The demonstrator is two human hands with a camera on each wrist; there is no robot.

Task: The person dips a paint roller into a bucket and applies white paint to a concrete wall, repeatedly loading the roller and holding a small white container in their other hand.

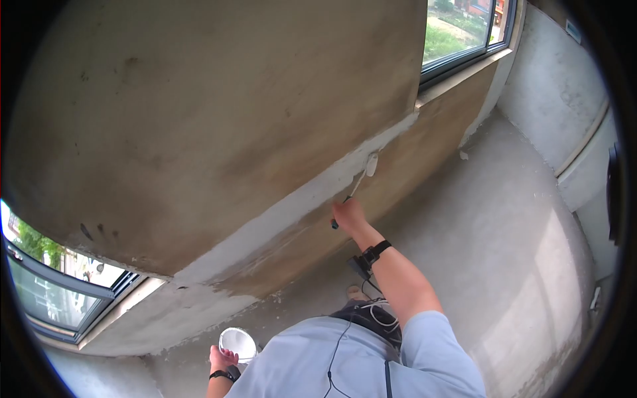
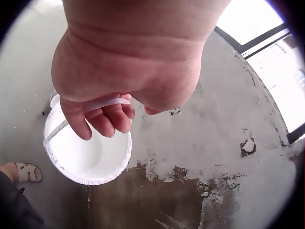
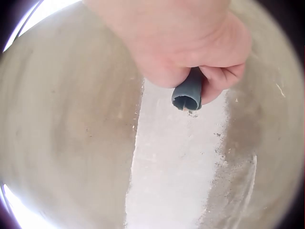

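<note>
My right hand (image 1: 350, 215) grips the dark handle of a small roller (image 1: 372, 164), whose white head lies at the lower edge of a pale painted band (image 1: 265, 229) on the brown wall. In the right wrist view the hand (image 3: 190, 47) is curled round the handle (image 3: 188, 90), its hollow end showing; the roller head is hidden. At the lower left, my left hand (image 1: 223, 359) holds a white bucket (image 1: 237, 344). The left wrist view shows that hand (image 2: 126, 71) with fingers curled under the handle strap of the bucket (image 2: 88, 179), which has white contents.
Windows stand at the upper right (image 1: 458, 33) and lower left (image 1: 60, 285) of the wall. Grey floor (image 1: 491, 225) runs along its foot. A sandalled foot (image 2: 29, 172) is beside the bucket. Cables hang at the person's waist. Another white container (image 2: 55, 99) is partly visible behind the bucket.
</note>
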